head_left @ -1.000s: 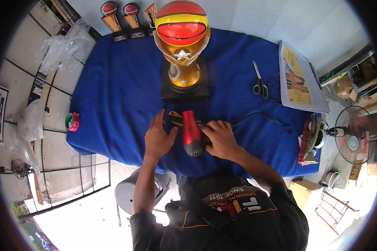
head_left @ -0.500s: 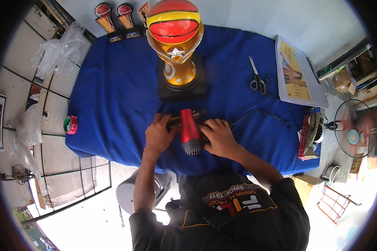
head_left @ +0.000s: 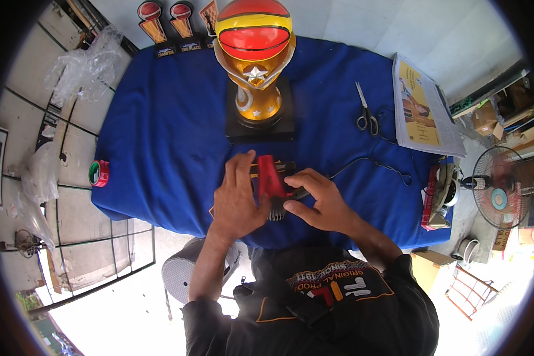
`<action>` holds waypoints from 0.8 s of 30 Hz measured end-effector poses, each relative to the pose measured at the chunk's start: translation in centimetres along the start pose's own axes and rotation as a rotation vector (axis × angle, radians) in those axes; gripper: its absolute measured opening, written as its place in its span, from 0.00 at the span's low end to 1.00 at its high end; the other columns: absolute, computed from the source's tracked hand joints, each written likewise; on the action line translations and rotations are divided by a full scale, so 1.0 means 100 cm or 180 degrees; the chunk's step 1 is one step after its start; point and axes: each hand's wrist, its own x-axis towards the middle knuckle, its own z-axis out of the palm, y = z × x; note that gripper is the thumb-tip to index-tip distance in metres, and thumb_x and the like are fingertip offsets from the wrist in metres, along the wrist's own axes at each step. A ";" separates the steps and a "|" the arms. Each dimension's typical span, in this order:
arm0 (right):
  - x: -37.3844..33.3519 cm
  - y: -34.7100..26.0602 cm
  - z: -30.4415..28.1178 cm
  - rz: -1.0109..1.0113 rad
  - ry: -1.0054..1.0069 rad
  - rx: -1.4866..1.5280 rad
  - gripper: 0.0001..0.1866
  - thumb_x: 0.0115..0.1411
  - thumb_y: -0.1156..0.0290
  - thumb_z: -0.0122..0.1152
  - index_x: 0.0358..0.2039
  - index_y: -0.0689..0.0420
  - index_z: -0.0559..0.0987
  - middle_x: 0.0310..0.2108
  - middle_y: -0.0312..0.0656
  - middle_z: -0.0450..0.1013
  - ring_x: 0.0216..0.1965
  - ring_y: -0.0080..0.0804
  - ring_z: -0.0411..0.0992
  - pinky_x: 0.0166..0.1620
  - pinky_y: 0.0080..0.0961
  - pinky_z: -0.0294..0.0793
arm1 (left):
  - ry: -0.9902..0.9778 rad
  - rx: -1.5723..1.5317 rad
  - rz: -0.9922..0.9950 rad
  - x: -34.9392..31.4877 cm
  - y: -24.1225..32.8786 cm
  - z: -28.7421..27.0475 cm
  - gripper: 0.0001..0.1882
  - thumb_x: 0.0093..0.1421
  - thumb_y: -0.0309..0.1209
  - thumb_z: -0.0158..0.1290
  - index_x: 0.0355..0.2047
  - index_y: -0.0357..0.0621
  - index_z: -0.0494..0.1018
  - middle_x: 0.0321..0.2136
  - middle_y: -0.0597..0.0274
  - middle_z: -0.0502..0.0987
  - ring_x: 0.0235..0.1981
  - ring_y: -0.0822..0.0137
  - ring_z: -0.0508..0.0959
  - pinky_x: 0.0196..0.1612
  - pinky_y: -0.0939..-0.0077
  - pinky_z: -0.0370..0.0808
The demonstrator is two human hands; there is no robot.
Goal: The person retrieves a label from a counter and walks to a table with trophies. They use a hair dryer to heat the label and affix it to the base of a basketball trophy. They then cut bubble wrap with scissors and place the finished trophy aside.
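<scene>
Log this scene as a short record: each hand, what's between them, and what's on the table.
Between hands: red-and-black tool
Left hand: beside the tool, partly covering it; contact unclear
Right hand: at the tool's right side; grip unclear
Behind tool: gold trophy with red-and-yellow ball on top
Table left: tape roll
Table right: scissors, printed sheets
Table cover: blue cloth

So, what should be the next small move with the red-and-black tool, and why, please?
Perhaps the right hand should ease the red-and-black tool slightly to the right. In this view, the tool hides part of the dark flat piece, the right hand is at its right side, and the left hand is close on the other. How firmly it is held, I cannot tell.
</scene>
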 end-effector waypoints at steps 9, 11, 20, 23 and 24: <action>-0.003 0.003 -0.028 0.0336 0.0755 0.0110 0.13 0.61 0.71 0.69 0.43 0.64 0.79 0.32 0.40 0.76 0.34 0.25 0.75 0.39 0.23 0.73 | 0.0444 0.0637 0.0531 0.002 -0.039 -0.009 0.38 0.55 0.44 0.54 0.62 0.35 0.62 0.54 0.41 0.68 0.51 0.42 0.71 0.54 0.51 0.70; -0.011 0.011 -0.032 0.0608 0.0748 0.0162 0.12 0.60 0.71 0.69 0.42 0.64 0.79 0.31 0.41 0.77 0.34 0.26 0.75 0.38 0.23 0.73 | 0.0467 0.0689 0.0583 0.006 -0.062 -0.009 0.36 0.63 0.51 0.44 0.62 0.35 0.63 0.55 0.42 0.69 0.51 0.41 0.70 0.54 0.51 0.67; 0.040 0.135 -0.154 0.2282 0.1358 -0.3101 0.20 0.57 0.59 0.69 0.41 0.62 0.81 0.36 0.52 0.78 0.39 0.53 0.79 0.43 0.46 0.79 | 0.1862 0.1487 0.1270 0.015 -0.064 -0.074 0.33 0.65 0.45 0.53 0.62 0.34 0.64 0.61 0.41 0.67 0.67 0.41 0.61 0.68 0.42 0.54; 0.052 0.149 -0.172 0.2747 0.0822 -0.2876 0.22 0.52 0.58 0.72 0.40 0.63 0.82 0.39 0.54 0.80 0.43 0.52 0.80 0.47 0.42 0.79 | 0.3229 0.1866 0.2894 -0.004 -0.005 -0.164 0.29 0.68 0.38 0.48 0.63 0.31 0.57 0.59 0.39 0.65 0.64 0.39 0.64 0.66 0.45 0.65; 0.060 0.150 -0.176 0.2832 0.0740 -0.2763 0.22 0.51 0.58 0.72 0.39 0.64 0.83 0.39 0.54 0.80 0.43 0.51 0.80 0.47 0.41 0.80 | 0.3665 0.1685 0.2680 -0.031 0.029 -0.182 0.28 0.70 0.40 0.47 0.62 0.33 0.57 0.59 0.40 0.65 0.62 0.42 0.67 0.66 0.48 0.66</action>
